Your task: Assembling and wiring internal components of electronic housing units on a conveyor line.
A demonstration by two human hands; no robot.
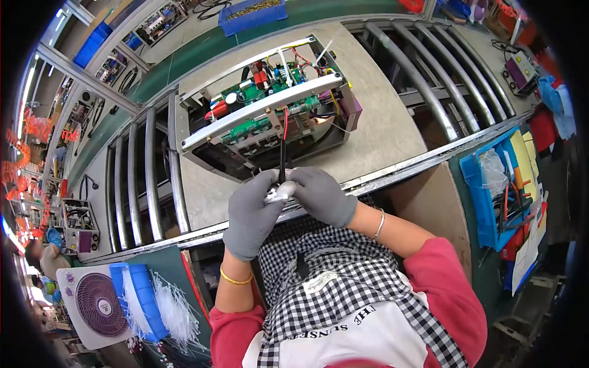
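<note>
Close together at the front of the work board, my left hand [253,211] and my right hand [325,195] both wear grey gloves. Their fingers are closed around the lower end of a black-sleeved cable [283,161]. A small white piece [273,195] shows between the fingertips, too small to name. Red and black wires lead from the cable up to an open-frame electronic unit [264,113], just beyond my hands. Green circuit boards [245,130] sit between its metal rails, and a purple panel [352,110] closes its right end.
The unit rests on a pale board [389,132] over a roller conveyor [151,178]. At right is a blue tray [485,202] of hand tools. White cable ties [175,306], a blue bin [144,306] and a fan [98,303] stand lower left. A blue parts bin [251,23] lies beyond.
</note>
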